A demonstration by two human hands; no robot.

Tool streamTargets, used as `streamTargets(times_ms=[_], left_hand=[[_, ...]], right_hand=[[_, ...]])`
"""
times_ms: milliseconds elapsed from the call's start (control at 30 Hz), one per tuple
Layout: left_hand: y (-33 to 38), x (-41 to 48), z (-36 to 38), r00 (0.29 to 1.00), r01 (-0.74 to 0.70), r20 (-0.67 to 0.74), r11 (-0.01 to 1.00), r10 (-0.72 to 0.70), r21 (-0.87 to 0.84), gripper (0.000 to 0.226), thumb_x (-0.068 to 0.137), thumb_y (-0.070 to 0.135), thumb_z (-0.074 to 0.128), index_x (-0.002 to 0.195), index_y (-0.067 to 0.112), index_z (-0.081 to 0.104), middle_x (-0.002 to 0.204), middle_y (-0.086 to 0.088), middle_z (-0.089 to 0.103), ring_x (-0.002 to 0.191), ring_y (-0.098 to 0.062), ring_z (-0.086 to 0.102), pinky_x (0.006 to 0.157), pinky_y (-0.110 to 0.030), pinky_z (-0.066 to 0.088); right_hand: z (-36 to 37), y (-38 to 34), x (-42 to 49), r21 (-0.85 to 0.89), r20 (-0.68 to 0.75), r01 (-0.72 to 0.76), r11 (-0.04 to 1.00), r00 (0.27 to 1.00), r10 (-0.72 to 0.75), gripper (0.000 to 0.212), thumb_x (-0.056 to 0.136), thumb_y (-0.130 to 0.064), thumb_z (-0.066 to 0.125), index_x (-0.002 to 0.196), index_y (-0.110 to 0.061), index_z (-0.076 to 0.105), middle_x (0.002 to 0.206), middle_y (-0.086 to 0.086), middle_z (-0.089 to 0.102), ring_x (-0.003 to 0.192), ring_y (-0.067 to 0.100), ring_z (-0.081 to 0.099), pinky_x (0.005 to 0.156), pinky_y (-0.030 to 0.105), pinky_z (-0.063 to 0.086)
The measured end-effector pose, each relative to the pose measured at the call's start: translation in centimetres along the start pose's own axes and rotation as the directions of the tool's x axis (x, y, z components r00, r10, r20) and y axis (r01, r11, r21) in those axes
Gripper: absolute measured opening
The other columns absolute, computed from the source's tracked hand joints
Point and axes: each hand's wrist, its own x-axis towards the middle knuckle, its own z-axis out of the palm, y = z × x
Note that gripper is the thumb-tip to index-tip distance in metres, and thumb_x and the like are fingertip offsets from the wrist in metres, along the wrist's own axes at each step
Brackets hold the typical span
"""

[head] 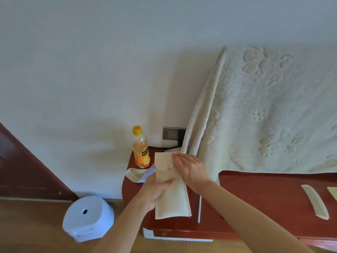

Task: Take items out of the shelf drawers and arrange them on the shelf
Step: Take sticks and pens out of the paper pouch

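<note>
A cloth pouch [169, 187] is gripped mid-length by the left hand [155, 190] above the red shelf [255, 198]; its flap is pinched by the right hand [189, 168], whose fingertips are partly hidden

Head view looks down, close over the red shelf [264, 194] by the wall [91, 70].

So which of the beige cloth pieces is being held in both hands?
The long beige cloth pouch with a flap, gripped by left hand and right hand; the smaller beige cloth lies untouched beside the orange juice bottle.
</note>
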Motion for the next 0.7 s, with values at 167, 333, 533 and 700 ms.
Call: streamTargets(times_ms=[167,333,533,700], left_hand=[[-1.6,-1.0,-0.7,0.999,-0.007,0.049,0.989,-0.001,0.151,0.037,0.077,0.002,0.071,0.11,0.015,0.061,0.103,-0.006,0.072,0.095,-0.023,0.068,0.081,-0.036,0.052],[-2.3,-2.0,-1.1,0.987,-0.032,0.159,0.977,-0.002,0.213,0.041,0.073,0.004,0.075,0.11,0.014,0.062,0.105,-0.005,0.071,0.101,-0.023,0.065,0.085,-0.037,0.051],[-1.3,-2.5,-1.0,0.97,-0.112,0.23,0.98,0.073,0.162,0.051,0.065,0.01,0.076,0.113,0.019,0.059,0.107,-0.004,0.069,0.105,-0.023,0.063,0.086,-0.035,0.051],[-0.2,-2.2,0.0,0.968,-0.199,0.168,0.978,0.186,0.065,0.065,0.061,0.015,0.081,0.12,0.018,0.054,0.115,-0.012,0.065,0.108,-0.027,0.062,0.094,-0.044,0.05]], right_hand=[[-1.6,1.2,3.8,0.251,0.209,-0.608,0.753,0.794,0.571,0.017,0.095,-0.007,0.041,0.092,-0.004,0.057,0.067,0.017,0.061,0.056,0.032,0.055,0.05,0.034,0.041],[-2.6,2.6,5.4,0.372,0.484,-0.85,0.374,0.521,0.703,0.023,0.096,-0.013,0.047,0.109,-0.008,0.065,0.087,-0.002,0.056,0.086,0.017,0.051,0.067,0.023,0.041],[-2.6,1.9,3.9,0.19,0.89,-0.955,-0.228,0.07,0.451,0.022,0.092,-0.001,0.044,0.096,-0.012,0.062,0.072,0.006,0.057,0.052,0.013,0.048,0.041,0.017,0.043],[-2.8,1.2,2.6,-0.019,1.0,-0.906,-0.424,-0.026,0.011,0.032,0.095,-0.006,0.04,0.073,-0.011,0.063,0.055,-0.005,0.056,0.038,0.003,0.035,0.043,0.013,0.041]])
